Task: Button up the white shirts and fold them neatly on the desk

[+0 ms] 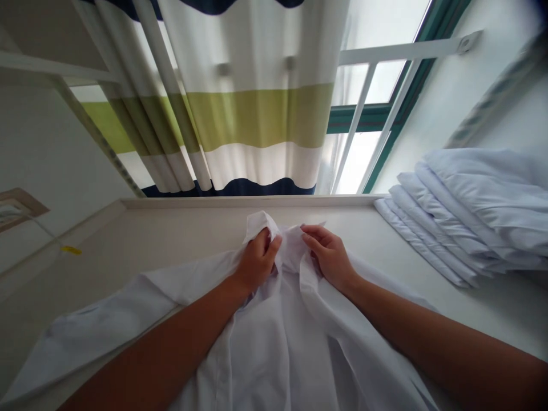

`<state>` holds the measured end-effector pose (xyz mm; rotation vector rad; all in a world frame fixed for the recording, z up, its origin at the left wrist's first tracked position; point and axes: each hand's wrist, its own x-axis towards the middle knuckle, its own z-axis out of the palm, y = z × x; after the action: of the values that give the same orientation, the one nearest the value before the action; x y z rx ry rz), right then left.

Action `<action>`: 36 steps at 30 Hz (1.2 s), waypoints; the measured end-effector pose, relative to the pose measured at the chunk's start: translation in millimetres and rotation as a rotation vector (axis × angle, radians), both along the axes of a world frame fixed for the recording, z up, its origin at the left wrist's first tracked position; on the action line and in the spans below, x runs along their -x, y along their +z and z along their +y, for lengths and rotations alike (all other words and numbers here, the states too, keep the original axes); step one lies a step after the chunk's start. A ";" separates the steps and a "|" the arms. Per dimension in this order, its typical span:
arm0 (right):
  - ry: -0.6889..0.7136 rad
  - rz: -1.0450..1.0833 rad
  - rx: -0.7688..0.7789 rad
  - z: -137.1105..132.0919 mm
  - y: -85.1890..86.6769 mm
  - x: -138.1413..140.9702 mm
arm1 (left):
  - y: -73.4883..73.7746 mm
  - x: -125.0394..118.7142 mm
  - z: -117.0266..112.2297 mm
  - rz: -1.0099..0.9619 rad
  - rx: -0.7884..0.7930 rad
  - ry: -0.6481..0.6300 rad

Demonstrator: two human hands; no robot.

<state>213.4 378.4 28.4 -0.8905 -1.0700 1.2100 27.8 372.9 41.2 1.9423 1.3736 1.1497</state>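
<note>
A white long-sleeved shirt (265, 342) lies spread on the pale surface, its collar end pointing away from me. My left hand (259, 257) is closed on the left side of the collar, with thumb and fingers pinching the cloth, which stands up above the knuckles. On the other side, my right hand (327, 251) pinches the right part of the collar between thumb and fingertips. One sleeve stretches out to the left under my forearm. The other sleeve lies partly hidden beneath my right arm.
A stack of folded white garments (466, 222) sits at the right. Behind the far edge hangs a striped curtain (257, 120) beside a window with white bars (359, 114). At the left wall are a socket-like fitting (19, 208) and a cord with a yellow tag (71, 250).
</note>
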 end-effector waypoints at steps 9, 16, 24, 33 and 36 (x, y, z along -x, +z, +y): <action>0.183 0.113 0.079 -13.9 2.7 4.5 | 1.6 1.9 3.7 0.096 -0.108 0.028; 0.162 -0.358 0.007 -11.4 4.6 1.8 | -1.5 0.2 6.3 0.056 0.060 0.054; -0.210 -1.099 -0.506 -4.4 4.8 -16.1 | -1.1 1.9 6.9 -0.036 0.065 -0.026; -0.121 -1.007 -0.822 -11.1 15.0 -19.6 | 4.8 -2.2 5.5 0.145 -0.001 0.033; -0.080 -0.896 -0.801 -12.3 15.7 -18.7 | 4.6 -4.1 3.4 0.286 -0.020 0.054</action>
<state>232.1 366.1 44.1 -0.8031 -2.0064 0.1765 31.9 376.3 45.8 2.1599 1.5724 0.9386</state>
